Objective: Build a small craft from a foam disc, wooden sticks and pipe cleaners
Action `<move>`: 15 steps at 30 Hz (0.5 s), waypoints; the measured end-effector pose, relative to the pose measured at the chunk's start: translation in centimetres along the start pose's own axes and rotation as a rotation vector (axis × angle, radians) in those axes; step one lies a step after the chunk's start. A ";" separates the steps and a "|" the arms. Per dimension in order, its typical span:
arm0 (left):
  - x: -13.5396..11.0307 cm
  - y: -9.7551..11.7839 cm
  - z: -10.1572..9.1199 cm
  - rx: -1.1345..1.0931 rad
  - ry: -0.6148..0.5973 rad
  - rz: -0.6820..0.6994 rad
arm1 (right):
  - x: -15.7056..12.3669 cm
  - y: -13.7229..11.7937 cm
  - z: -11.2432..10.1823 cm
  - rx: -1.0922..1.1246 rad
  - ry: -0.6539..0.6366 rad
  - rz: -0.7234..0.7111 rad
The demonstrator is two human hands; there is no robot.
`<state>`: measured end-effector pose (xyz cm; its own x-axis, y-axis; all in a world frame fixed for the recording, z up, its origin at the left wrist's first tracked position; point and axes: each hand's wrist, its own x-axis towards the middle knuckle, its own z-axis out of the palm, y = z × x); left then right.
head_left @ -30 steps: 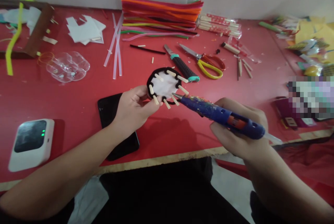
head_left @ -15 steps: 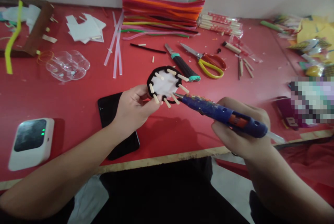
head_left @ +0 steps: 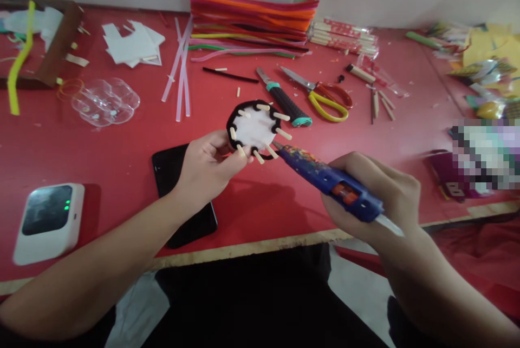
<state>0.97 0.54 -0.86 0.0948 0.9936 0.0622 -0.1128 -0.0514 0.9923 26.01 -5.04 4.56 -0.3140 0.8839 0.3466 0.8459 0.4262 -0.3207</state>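
Note:
Between the thumb and fingers of my left hand [head_left: 213, 166] is a small round white disc [head_left: 255, 130]. Short wooden pegs [head_left: 283, 133] stand up around its rim, and a black pipe cleaner [head_left: 232, 120] winds along the edge around them. My right hand [head_left: 377, 191] grips a blue hot glue gun [head_left: 325, 177] with a clear glue stick [head_left: 390, 224] out of its back end. The gun's nozzle points at the disc's right lower edge, close to a peg; I cannot tell if it touches.
Behind the disc lie a knife with a black and teal handle [head_left: 286, 103] and scissors [head_left: 329, 104]. Pipe cleaners [head_left: 252, 18] are heaped at the back. A black phone [head_left: 190, 218] is under my left wrist; a white device [head_left: 49, 223] sits further left, clear glue sticks [head_left: 182, 77] beyond.
The glue gun has turned and its rear end has swung left and slightly down along with my right hand. The disc has shifted and tilted slightly in my left hand.

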 end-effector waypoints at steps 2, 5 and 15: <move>0.1 0.0 -0.1 -0.019 0.004 -0.032 | 0.1 0.7 0.2 -0.085 -0.012 0.009; 0.4 -0.1 -0.2 -0.089 0.028 -0.116 | 0.4 3.2 0.6 -0.188 -0.062 0.029; 0.8 -0.6 -0.5 -0.175 0.047 -0.230 | 0.1 13.6 0.8 -0.254 -0.136 -0.020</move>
<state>0.61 1.39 -1.45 0.0922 0.9808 -0.1718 -0.2630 0.1903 0.9458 37.12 1.01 -0.46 -0.3719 0.9009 0.2239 0.9145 0.3969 -0.0779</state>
